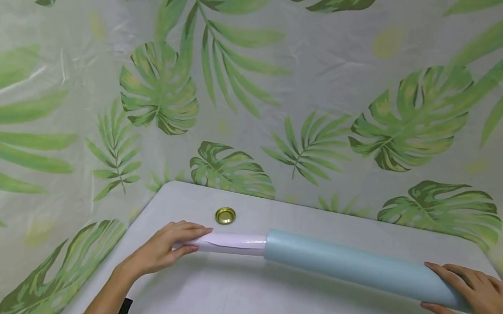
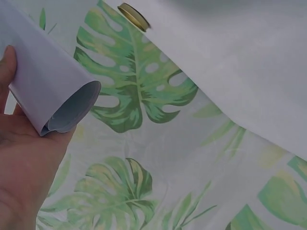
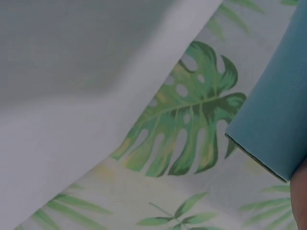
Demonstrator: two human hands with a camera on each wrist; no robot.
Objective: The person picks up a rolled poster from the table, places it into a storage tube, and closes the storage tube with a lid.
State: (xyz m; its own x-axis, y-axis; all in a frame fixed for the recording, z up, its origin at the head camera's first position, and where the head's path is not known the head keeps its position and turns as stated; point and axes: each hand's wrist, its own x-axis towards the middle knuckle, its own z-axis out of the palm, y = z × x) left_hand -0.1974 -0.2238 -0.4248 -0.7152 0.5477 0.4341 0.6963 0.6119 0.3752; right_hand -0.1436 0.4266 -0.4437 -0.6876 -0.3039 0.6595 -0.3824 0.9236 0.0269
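My left hand (image 1: 162,245) grips the outer end of a rolled white-lilac sheet (image 1: 236,241), thumb below and fingers above. The sheet's other end runs into the left opening of a light blue tube (image 1: 350,266). Around the tube's right end, my right hand (image 1: 482,306) curls with its thumb underneath. Both rolls are held roughly level over the white table. From the left wrist view, the rolled sheet (image 2: 53,67) shows its hollow end and overlapping layers. The right wrist view catches the tube's (image 3: 276,100) end rim and only a sliver of the hand (image 3: 300,201).
A shallow gold metal lid (image 1: 225,216) lies on the white table (image 1: 309,311), behind the rolled sheet. Beyond the table's far edge is a leaf-printed covering (image 1: 323,73). A small black object (image 1: 123,311) shows by my left forearm.
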